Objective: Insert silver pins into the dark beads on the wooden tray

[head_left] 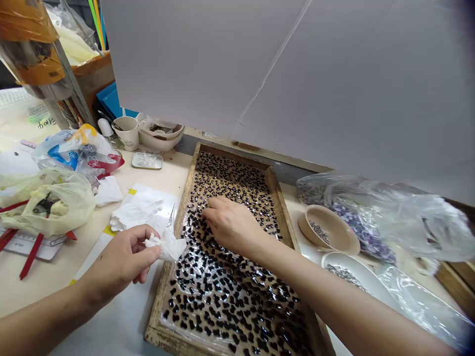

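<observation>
A wooden tray lies in front of me, lined with clear film and covered with several small glossy black pieces. My right hand rests palm down on the pieces near the tray's middle, fingers pointing left and touching them. My left hand hovers at the tray's left edge and pinches a crumpled white tissue between thumb and fingers.
Right of the tray stand a tan bowl with small beads, a white dish and clear plastic bags. To the left lie white tissues, plastic bags, red pencils, a paper cup and a small metal tray. A grey board rises behind.
</observation>
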`<state>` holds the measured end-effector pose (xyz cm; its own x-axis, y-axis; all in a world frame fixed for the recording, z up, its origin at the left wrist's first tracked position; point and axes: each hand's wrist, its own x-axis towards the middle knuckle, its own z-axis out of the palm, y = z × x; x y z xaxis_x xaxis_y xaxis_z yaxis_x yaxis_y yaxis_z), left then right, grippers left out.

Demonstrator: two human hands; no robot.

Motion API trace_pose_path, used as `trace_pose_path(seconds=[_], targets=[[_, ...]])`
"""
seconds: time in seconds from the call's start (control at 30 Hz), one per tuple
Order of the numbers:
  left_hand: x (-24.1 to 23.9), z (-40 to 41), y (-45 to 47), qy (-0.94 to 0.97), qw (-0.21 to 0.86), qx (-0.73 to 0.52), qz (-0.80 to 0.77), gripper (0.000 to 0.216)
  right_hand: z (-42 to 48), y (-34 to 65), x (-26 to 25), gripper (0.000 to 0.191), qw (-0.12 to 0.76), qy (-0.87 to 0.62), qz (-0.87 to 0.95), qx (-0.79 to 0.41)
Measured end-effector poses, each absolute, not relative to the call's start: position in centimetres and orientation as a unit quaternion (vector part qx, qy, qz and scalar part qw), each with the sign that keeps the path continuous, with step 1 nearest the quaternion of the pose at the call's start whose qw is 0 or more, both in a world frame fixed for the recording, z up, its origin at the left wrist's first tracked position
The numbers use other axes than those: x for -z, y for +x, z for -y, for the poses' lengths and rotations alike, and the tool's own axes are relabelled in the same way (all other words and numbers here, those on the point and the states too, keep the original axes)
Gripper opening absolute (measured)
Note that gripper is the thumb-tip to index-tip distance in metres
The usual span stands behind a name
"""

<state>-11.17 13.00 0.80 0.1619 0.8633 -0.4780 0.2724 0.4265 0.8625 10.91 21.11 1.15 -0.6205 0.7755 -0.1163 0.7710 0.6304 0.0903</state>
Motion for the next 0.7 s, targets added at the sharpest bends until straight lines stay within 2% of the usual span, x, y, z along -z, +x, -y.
trace_pose_path(seconds=[0.7], targets=[[-1.00, -12.94, -11.15, 0.469, 0.601, -0.257, -0.594, 0.016, -21.32, 10.22, -1.27, 0.017, 0.091, 0.416, -0.904, -0.023]])
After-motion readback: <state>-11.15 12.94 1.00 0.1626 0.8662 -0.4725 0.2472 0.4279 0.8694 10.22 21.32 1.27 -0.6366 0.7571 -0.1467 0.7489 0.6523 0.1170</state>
